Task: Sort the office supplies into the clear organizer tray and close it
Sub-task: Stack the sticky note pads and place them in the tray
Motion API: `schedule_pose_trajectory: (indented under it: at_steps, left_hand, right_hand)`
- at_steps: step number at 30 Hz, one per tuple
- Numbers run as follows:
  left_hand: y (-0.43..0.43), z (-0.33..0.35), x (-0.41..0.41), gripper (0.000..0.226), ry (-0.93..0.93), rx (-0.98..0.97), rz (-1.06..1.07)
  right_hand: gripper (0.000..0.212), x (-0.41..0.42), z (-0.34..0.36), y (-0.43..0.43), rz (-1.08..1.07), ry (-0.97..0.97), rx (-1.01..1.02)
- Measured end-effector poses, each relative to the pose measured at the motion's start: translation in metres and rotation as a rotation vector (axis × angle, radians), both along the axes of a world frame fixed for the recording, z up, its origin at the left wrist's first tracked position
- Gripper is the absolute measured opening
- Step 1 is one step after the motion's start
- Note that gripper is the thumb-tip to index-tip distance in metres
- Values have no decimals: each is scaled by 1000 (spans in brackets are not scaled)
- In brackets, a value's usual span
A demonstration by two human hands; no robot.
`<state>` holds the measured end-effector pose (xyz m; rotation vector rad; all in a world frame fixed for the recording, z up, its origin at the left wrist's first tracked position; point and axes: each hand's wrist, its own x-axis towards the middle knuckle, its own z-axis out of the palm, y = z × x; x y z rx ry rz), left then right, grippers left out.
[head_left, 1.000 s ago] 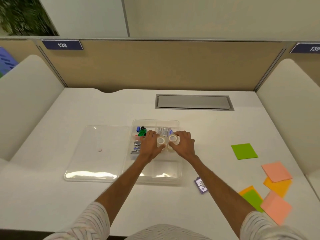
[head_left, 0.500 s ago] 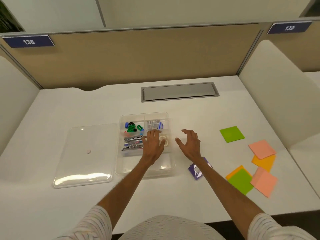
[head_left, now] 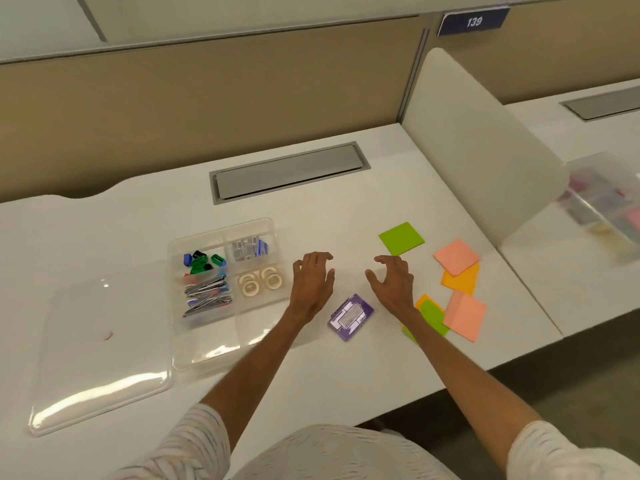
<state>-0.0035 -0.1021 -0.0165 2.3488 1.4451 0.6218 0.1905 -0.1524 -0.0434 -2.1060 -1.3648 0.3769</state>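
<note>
The clear organizer tray (head_left: 204, 355) lies open on the white desk. Its compartments hold coloured sharpeners (head_left: 202, 261), small clear clips (head_left: 247, 250), staplers (head_left: 206, 296) and two tape rolls (head_left: 260, 284). The clear lid (head_left: 97, 368) lies flat to the tray's left. My left hand (head_left: 311, 282) hovers open just right of the tray. My right hand (head_left: 393, 284) is open further right, fingers curled, holding nothing. A purple staple box (head_left: 350, 317) lies between my wrists. Green (head_left: 401, 238), pink (head_left: 456, 257) and orange (head_left: 460, 280) sticky notes are scattered on the right.
A grey cable hatch (head_left: 287, 173) sits in the desk behind the tray. A white divider panel (head_left: 485, 150) bounds the desk on the right. Beyond it another clear tray (head_left: 604, 206) stands on the neighbouring desk. The tan partition wall (head_left: 207, 98) runs along the back.
Both hands let go of the tape rolls in the tray and moved right, out over the bare desk. My view has swung to the right.
</note>
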Motion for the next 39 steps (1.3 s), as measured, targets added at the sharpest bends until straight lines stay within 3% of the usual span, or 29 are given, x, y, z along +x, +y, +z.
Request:
schedule_pose_trajectory:
  at_steps: [9, 19, 31, 39]
  left_hand:
    - [8, -7, 82, 23, 54, -58, -162]
    - [32, -17, 157, 34, 142, -144, -160]
    - [65, -32, 200, 75, 289, -304, -55]
    - [70, -33, 206, 74, 278, -338, -26]
  right_hand:
    - [38, 98, 1, -16, -214, -1, -120]
    - [58, 177, 0, -18, -306, 49, -307]
    - [79, 212, -4, 1, -313, -62, -416]
    - [87, 220, -4, 6, -329, -2, -438]
